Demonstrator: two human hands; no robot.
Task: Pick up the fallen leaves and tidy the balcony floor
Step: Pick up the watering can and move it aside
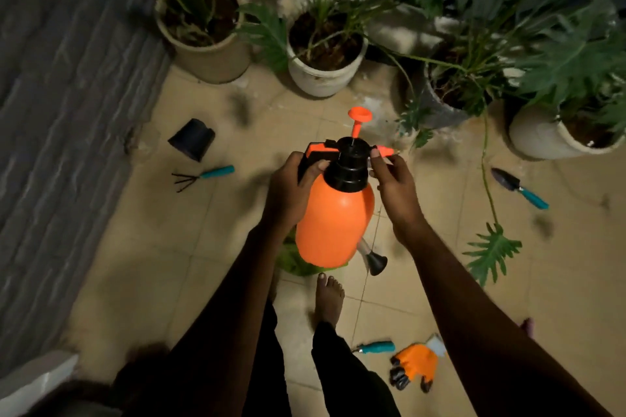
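Two hands are busy with one orange sprayer (333, 213), so no hand is free for leaves yet. Start at the left: a black pot (192, 139) lies tipped over on the floor (135, 247), and a rake (203, 174) lies near it.

Next comes the left hand (291, 193). Its fingers curl round the black handle of the sprayer. The sprayer is up off the tiles. Its long way runs from the round bottom, near the person, to the pump knob, toward the plant pots. Its thin nozzle points right. The right hand (394, 186) pinches at that nozzle side with thumb and finger.

Further right and lower down, a green leaf (491, 252) lies flat on the tiles. Its tips point toward the person, and its long stem runs away, up to the pots. I cannot tell if the stem is broken off. The right hand is the nearer one, I think, and it would have to let go first. A trowel (520, 188) lies just past the stem.
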